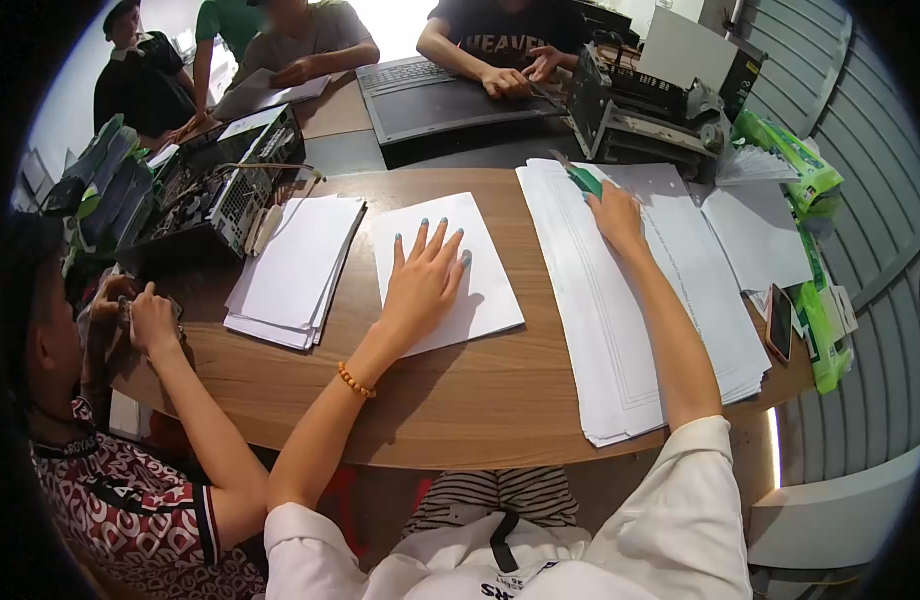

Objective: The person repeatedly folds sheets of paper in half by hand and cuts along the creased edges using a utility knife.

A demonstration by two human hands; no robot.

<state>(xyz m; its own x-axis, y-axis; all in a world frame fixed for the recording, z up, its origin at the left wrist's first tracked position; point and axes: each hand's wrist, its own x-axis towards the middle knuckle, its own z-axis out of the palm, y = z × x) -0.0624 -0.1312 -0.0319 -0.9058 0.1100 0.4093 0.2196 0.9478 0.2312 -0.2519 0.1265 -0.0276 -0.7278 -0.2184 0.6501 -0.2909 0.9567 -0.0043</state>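
Holds a green knife (586,181) in the right grip (617,214), closed round the handle, over the upper end of a stack of large printed sheets (615,330) on the wooden surface (500,400). Lays the left grip (427,272) flat on white paper (485,300), wide open, with fingers spread and nothing grasped. Wears a beaded bracelet (354,381) on the left wrist. Has a paper pile (292,262) to the left, beside an open computer case (235,195), and a phone (779,322) to the right, near green packets (825,345). Faces a laptop (440,110) beyond the far edge.
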